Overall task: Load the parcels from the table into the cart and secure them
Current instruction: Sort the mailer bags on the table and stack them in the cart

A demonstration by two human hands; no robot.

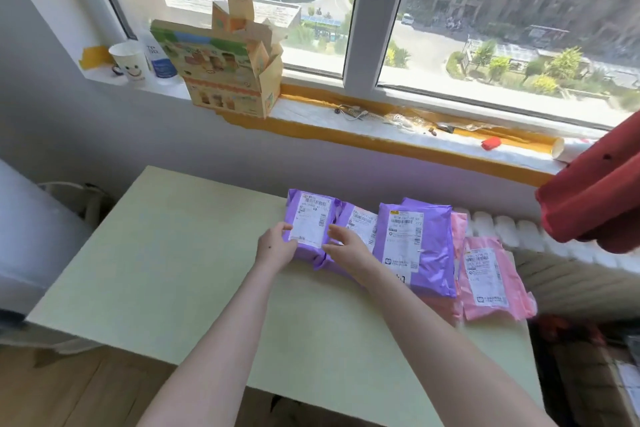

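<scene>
Several plastic mailer parcels lie in a row on the pale table (166, 270). The leftmost purple parcel (310, 222) carries a white shipping label. My left hand (275, 248) grips its left edge and my right hand (346, 246) grips its right edge, so both hold it where it rests on the table. A second purple parcel (362, 222) lies partly under it. To the right sits a larger purple parcel (419, 246), and beside that a pink parcel (488, 281). No cart shows in the frame.
A windowsill (346, 114) runs behind the table with a printed cardboard box (225, 69), a paper cup (130, 61) and small clutter. A red object (595, 191) hangs at the right over a white radiator (554, 239). Wooden floor shows at the lower left.
</scene>
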